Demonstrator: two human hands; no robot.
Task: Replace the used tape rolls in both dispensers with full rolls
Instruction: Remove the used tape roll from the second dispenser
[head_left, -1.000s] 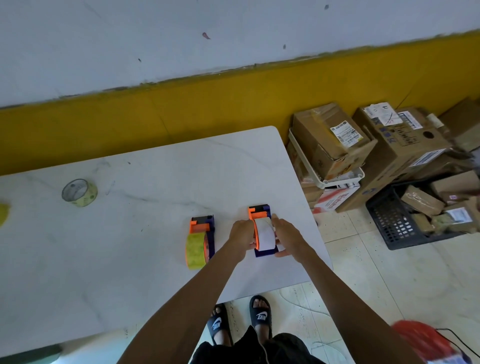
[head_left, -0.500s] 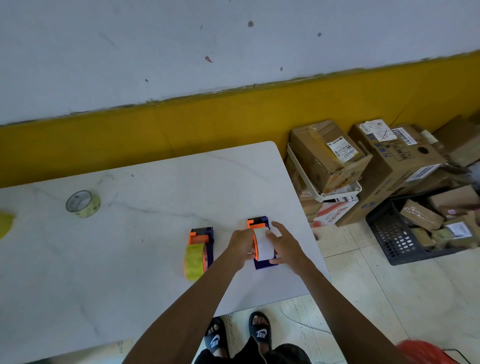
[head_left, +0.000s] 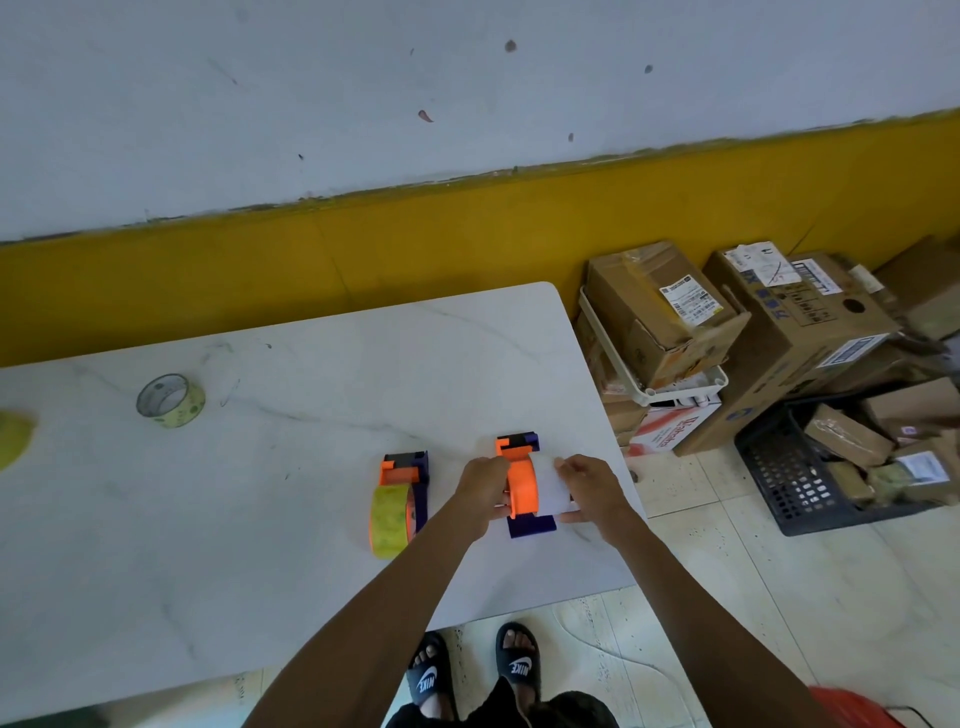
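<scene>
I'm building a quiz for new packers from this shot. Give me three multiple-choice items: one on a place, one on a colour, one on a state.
1. Where does the loose tape roll lie?
A. far left on the table
B. in the black crate
C. on the floor

2. What colour is the roll in the left dispenser?
A. white
B. yellow-green
C. blue

3. What are the hands doing?
A. resting flat on the table
B. both on the right dispenser
C. lifting a box

Answers:
1 A: it sits alone on the table, left of both dispensers.
2 B: the yellow-green roll shows at its near end.
3 B: the left hand and right hand flank the right dispenser and its white roll.
</scene>
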